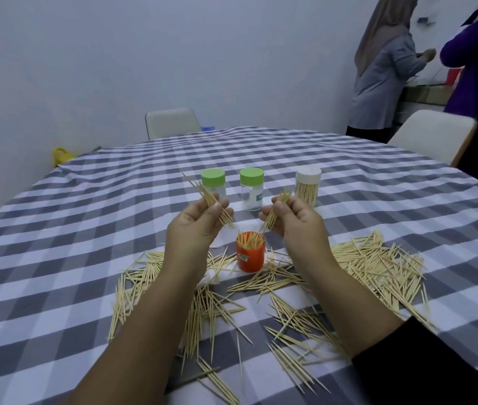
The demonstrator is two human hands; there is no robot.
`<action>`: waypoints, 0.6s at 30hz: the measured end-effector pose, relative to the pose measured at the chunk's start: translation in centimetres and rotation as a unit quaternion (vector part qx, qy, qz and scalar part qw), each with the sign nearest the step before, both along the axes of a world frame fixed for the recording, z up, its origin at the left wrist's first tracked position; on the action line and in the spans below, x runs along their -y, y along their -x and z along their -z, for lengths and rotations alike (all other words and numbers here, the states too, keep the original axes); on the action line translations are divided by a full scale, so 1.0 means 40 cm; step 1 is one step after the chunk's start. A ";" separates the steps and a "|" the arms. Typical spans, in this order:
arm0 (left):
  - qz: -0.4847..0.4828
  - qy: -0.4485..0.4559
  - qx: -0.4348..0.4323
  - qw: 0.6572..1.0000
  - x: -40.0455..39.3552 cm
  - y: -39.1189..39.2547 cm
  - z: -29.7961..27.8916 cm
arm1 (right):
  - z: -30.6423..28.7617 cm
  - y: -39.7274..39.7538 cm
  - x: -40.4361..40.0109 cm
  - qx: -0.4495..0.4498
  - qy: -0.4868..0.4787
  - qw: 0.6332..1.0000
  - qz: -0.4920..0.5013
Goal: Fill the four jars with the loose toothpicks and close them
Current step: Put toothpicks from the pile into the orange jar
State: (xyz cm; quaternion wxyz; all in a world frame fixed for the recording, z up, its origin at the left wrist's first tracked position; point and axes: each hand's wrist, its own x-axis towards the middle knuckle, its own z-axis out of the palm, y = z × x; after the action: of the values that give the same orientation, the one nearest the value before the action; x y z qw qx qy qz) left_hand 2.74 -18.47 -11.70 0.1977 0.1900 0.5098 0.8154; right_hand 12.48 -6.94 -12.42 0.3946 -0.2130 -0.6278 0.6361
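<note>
Fingers (217,206) of the left hand (195,226) pinch a toothpick bundle (211,204) above and left of the open orange jar (250,255); the right hand (293,219) grips a second bundle (275,211) above its right rim. The jar, partly filled, stands uncapped on the checked desk (86,217). Loose toothpicks (378,267) ring it on the near side. Beyond it stand two green-capped jars (213,182) and a white-capped full jar (308,185), with bare cloth behind them.
</note>
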 end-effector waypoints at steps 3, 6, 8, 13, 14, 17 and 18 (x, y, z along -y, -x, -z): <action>0.009 0.015 -0.017 1.000 -0.010 -0.012 0.015 | 0.004 0.001 0.007 -0.004 -0.006 1.000 -0.010; 0.009 0.050 -0.048 0.998 -0.016 -0.021 0.030 | 0.012 0.006 0.012 0.005 -0.014 1.000 -0.011; 0.000 0.082 -0.070 0.994 -0.020 -0.022 0.039 | 0.020 0.011 0.013 0.019 -0.011 1.000 -0.006; 0.008 0.114 -0.075 0.991 -0.028 -0.024 0.054 | 0.039 0.017 0.016 0.067 -0.049 0.996 0.007; 0.010 0.114 -0.074 0.991 -0.030 -0.023 0.057 | 0.041 0.019 0.017 0.075 -0.058 0.995 0.011; 0.020 0.112 -0.077 0.991 -0.034 -0.027 0.063 | 0.051 0.025 0.021 0.085 -0.057 0.995 0.012; 0.024 0.109 -0.080 0.991 -0.035 -0.029 0.063 | 0.052 0.026 0.024 0.088 -0.056 0.994 0.012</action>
State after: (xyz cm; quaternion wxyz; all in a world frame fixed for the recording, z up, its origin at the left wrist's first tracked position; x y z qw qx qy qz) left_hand 3.89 -17.06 -14.23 0.1954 0.2441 0.6047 0.7325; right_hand 11.46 -7.89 -14.51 0.3566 -0.2535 -0.6924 0.5737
